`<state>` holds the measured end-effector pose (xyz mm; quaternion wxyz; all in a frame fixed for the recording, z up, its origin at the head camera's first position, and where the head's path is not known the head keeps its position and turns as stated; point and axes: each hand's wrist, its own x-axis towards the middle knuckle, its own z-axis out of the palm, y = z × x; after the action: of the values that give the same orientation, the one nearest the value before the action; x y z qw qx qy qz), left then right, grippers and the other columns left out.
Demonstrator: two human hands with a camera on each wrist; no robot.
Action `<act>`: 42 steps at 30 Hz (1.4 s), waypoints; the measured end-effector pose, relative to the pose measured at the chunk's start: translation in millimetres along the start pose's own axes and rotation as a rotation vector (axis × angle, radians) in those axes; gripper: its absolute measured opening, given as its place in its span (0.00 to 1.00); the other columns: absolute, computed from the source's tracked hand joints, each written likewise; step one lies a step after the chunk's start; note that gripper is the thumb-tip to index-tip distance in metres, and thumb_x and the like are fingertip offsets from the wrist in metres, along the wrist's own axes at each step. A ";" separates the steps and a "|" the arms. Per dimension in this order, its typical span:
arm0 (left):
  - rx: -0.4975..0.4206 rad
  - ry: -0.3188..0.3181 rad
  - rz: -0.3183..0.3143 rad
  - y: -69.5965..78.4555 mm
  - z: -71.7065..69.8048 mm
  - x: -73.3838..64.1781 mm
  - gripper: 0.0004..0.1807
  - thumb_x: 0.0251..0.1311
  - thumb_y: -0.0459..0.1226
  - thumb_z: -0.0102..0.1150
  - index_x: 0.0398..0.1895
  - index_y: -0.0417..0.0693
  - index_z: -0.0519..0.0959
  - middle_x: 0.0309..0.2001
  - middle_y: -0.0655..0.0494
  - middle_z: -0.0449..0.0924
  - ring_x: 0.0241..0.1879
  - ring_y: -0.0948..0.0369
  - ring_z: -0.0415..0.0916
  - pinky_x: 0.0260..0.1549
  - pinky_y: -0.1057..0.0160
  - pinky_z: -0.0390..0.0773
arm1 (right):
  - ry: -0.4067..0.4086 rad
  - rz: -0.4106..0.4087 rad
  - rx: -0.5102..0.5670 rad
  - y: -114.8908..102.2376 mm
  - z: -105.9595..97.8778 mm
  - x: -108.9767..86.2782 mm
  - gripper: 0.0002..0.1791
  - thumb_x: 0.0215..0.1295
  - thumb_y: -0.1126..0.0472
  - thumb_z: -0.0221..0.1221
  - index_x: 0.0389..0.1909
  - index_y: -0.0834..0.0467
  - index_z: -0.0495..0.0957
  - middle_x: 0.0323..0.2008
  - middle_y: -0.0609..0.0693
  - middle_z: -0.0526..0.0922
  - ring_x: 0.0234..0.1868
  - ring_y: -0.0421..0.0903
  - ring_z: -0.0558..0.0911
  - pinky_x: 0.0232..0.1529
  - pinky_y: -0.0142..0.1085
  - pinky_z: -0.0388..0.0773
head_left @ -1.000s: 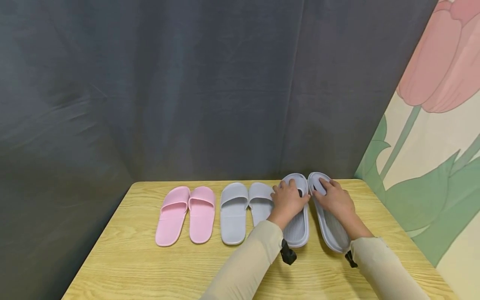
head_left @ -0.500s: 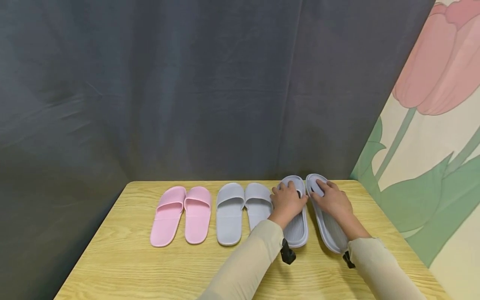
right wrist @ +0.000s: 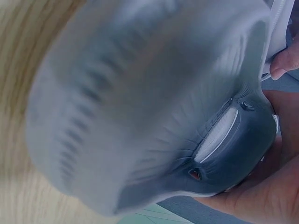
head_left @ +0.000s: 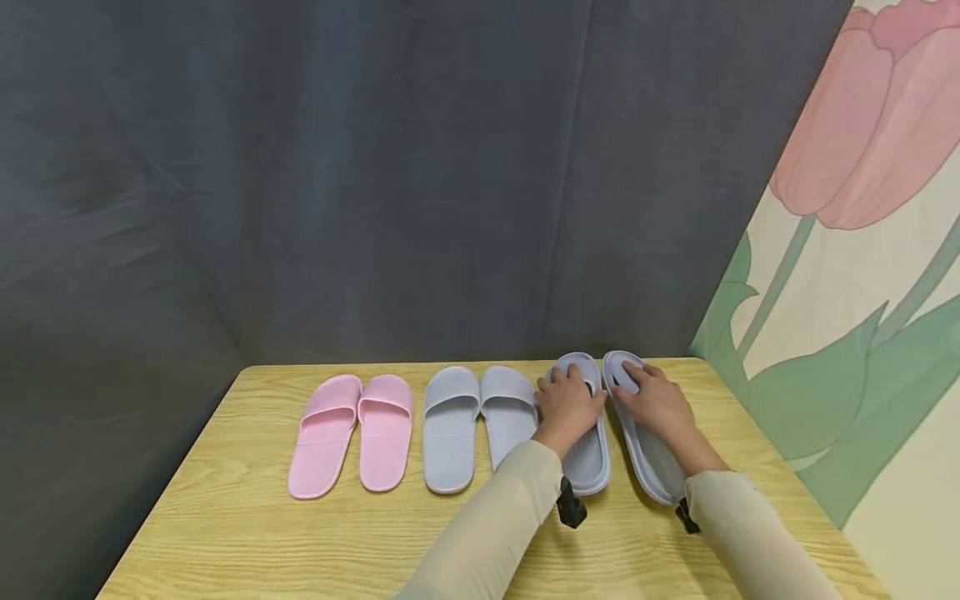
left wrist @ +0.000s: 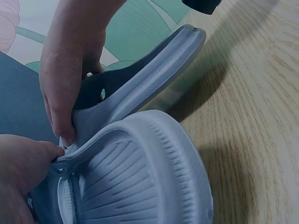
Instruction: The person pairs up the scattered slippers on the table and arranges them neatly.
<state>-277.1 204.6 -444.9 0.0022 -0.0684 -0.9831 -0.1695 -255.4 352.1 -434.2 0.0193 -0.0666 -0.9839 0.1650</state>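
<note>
Four-finger grip aside, my left hand (head_left: 567, 408) holds a grey-lavender ridged slipper (head_left: 588, 462) across its strap, thumb on the right side. My right hand (head_left: 660, 404) grips the matching slipper (head_left: 651, 462) at its strap, to the right. This right slipper slants, toe inward, and its heel looks raised above a shadow on the table. In the left wrist view the two slippers' front parts meet near the left thumb (left wrist: 53, 151). The right wrist view shows the underside of the right hand's grip around the strap (right wrist: 243, 149). Both palms hide most of the straps.
A pale grey slipper pair (head_left: 450, 433) lies just left of my left hand, its right one partly covered by my sleeve. Farther left is a pink pair (head_left: 386, 433). The wooden table (head_left: 300, 550) ends at a dark curtain (head_left: 390, 208); a painted wall (head_left: 862, 375) stands right.
The head view has turned slightly, so the whole scene sits a little farther left in it. Both hands keep hold of the same slippers, with little visible movement.
</note>
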 end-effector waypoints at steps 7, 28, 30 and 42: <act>-0.004 -0.004 -0.002 -0.8 6.0 2.6 0.40 0.67 0.65 0.51 0.73 0.52 0.66 0.66 0.45 0.70 0.59 0.44 0.71 0.53 0.46 0.74 | -0.015 -0.015 0.001 4.4 3.7 2.1 0.37 0.73 0.46 0.54 0.75 0.62 0.61 0.71 0.76 0.58 0.66 0.78 0.65 0.63 0.68 0.63; 0.023 -0.022 -0.012 2.0 14.3 7.0 0.37 0.70 0.64 0.46 0.73 0.52 0.64 0.67 0.43 0.67 0.59 0.43 0.70 0.52 0.47 0.73 | -0.071 0.011 0.043 10.0 14.7 12.0 0.39 0.74 0.44 0.53 0.77 0.61 0.58 0.73 0.75 0.54 0.68 0.78 0.62 0.63 0.68 0.63; 0.027 -0.035 -0.010 2.5 15.5 7.3 0.37 0.71 0.64 0.45 0.74 0.53 0.63 0.69 0.42 0.66 0.60 0.42 0.69 0.54 0.46 0.73 | -0.072 0.013 0.046 11.1 15.6 12.7 0.39 0.74 0.43 0.53 0.77 0.61 0.58 0.73 0.75 0.54 0.68 0.78 0.61 0.64 0.68 0.62; 0.019 -0.070 -0.029 7.0 17.1 8.6 0.38 0.72 0.65 0.39 0.76 0.52 0.61 0.73 0.41 0.61 0.65 0.40 0.66 0.59 0.45 0.70 | -0.065 -0.017 0.050 17.8 20.2 17.6 0.39 0.74 0.43 0.53 0.76 0.63 0.59 0.71 0.77 0.57 0.68 0.77 0.63 0.64 0.67 0.62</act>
<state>-284.3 218.0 -458.5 -0.0340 -0.0600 -0.9851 -0.1575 -271.8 364.8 -458.8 -0.0095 -0.0524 -0.9801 0.1914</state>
